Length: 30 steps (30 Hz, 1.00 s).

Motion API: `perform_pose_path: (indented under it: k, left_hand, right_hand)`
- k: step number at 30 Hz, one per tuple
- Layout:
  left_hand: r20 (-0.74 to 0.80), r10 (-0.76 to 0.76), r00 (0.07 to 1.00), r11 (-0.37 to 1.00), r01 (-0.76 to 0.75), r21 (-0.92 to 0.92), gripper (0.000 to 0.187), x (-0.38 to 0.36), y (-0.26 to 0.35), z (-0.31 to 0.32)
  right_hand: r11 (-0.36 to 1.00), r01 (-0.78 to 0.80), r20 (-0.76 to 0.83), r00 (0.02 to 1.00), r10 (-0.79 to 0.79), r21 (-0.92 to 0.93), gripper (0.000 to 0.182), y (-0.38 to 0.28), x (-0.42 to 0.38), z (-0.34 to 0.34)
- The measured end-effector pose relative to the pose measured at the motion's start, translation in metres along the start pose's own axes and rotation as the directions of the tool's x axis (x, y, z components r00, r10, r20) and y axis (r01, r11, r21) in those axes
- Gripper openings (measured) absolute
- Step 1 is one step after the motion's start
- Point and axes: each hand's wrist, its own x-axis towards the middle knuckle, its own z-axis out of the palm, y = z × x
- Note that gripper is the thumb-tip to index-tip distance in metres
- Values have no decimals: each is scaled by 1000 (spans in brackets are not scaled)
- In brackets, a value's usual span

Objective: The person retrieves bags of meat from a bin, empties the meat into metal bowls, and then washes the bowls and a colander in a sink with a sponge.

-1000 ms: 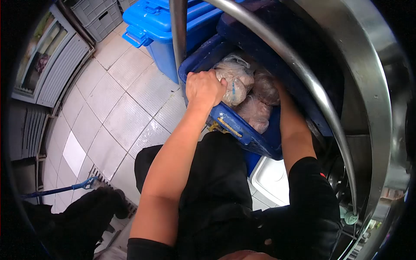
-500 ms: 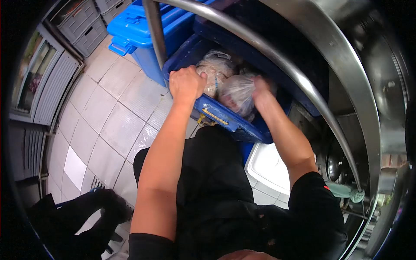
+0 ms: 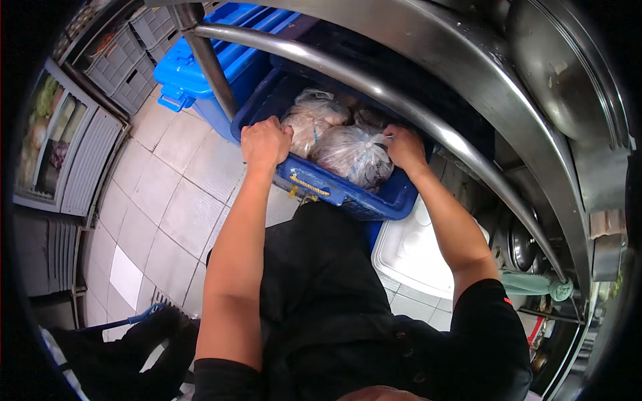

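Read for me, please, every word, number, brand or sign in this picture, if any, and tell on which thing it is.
No text is readable.
Blue marks on the plastic bag in the right hand: too blurred.
Blue marks on the other bag, beside the left hand: too blurred.
Red mark on the right sleeve: too small.

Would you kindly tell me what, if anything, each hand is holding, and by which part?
The right hand holds a filled plastic bag by its gathered top; the left hand grips the open blue bin by its rim.
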Motion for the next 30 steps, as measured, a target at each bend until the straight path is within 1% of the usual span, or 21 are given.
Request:
perform_pose_path:
  k: [2, 4, 5, 7, 8, 10, 11, 12, 14, 15, 17, 18, 20, 21, 22, 24, 26, 27, 28, 29, 30]
  left_hand:
    - [29, 10, 1000, 1000, -11, 26, 32, 0, -1, -1]
    - [11, 20, 1000, 999, -21, 38, 32, -1, -1, 1]
    - [-6, 29, 1000, 998, -29, 49, 32, -1, -1, 3]
    - [1, 37, 999, 998, -37, 59, 33, -1, 0, 5]
    - [3, 37, 999, 997, -37, 71, 33, -1, 0, 6]
    - [2, 40, 999, 996, -40, 78, 34, -1, 0, 8]
    - [-7, 37, 999, 996, -36, 83, 34, -1, 1, 9]
    - [-4, 31, 1000, 995, -31, 99, 36, -1, 3, 9]
    - [-6, 40, 999, 995, -39, 92, 36, -2, 2, 13]
    - [-19, 36, 999, 996, -35, 81, 36, 0, 1, 14]
    - [-40, 55, 998, 995, -52, 79, 36, 2, -4, 20]
    - [-64, 63, 996, 996, -58, 73, 36, 3, -7, 22]
    - [-52, 59, 997, 996, -56, 70, 36, 2, -5, 20]
    - [-42, 51, 998, 997, -48, 64, 35, 2, -5, 20]
    - [-46, 46, 998, 997, -43, 65, 35, 4, -5, 20]
    - [-38, 49, 998, 996, -46, 78, 35, 4, -5, 22]
    - [-35, 15, 999, 998, -12, 65, 36, 0, -2, 14]
    - [-35, 12, 999, 999, -11, 45, 36, -2, 3, 7]
    - [-20, -7, 1000, 1000, 8, 22, 37, -2, 3, 5]
    - [-38, -15, 999, 1000, 16, 14, 37, 0, 3, 4]
    - [-71, -14, 997, 1000, 13, -17, 39, 0, 2, 5]
  right_hand:
    - [1000, -9, -21, 1000, 9, -7, 23, 12, 0, 5]
    - [1000, -18, -40, 999, 17, -18, 25, 20, 0, 13]
    - [993, 114, -116, 986, -116, -18, 27, 22, 0, 18]
    - [973, 230, -189, 954, -231, -26, 28, 25, -5, 27]
    - [952, 307, -108, 946, -306, -8, 31, 19, -7, 27]
    - [930, 366, -29, 930, -365, 23, 34, 7, -6, 27]
    - [956, 272, 83, 956, -282, 112, 33, -1, 3, 23]
    - [967, 170, 200, 958, -207, 189, 33, -9, 16, 23]
    - [964, 131, 293, 935, -197, 230, 33, -24, 45, 35]
    - [965, 126, 288, 938, -192, 232, 33, -33, 55, 45]
    - [943, 309, 263, 906, -332, 126, 30, -45, 66, 67]
    - [943, 307, 262, 907, -330, 129, 30, -43, 69, 70]
    - [966, 96, 282, 946, -163, 238, 32, -43, 73, 72]
    - [966, 98, 280, 946, -165, 239, 32, -39, 66, 74]
    - [962, 220, 56, 971, -231, 160, 36, -30, 51, 79]
    - [939, 339, -157, 932, -326, 62, 40, -22, 29, 73]
    - [941, 338, 172, 927, -334, 3, 42, -23, 13, 59]
    - [939, 344, 174, 924, -340, 4, 42, -27, 15, 56]
    - [985, 140, 242, 957, -160, 99, 38, -29, 24, 55]
    - [983, -68, 320, 948, 10, 173, 34, -31, 35, 52]
    - [935, -90, 253, 967, 1, 343, 24, -34, 33, 54]
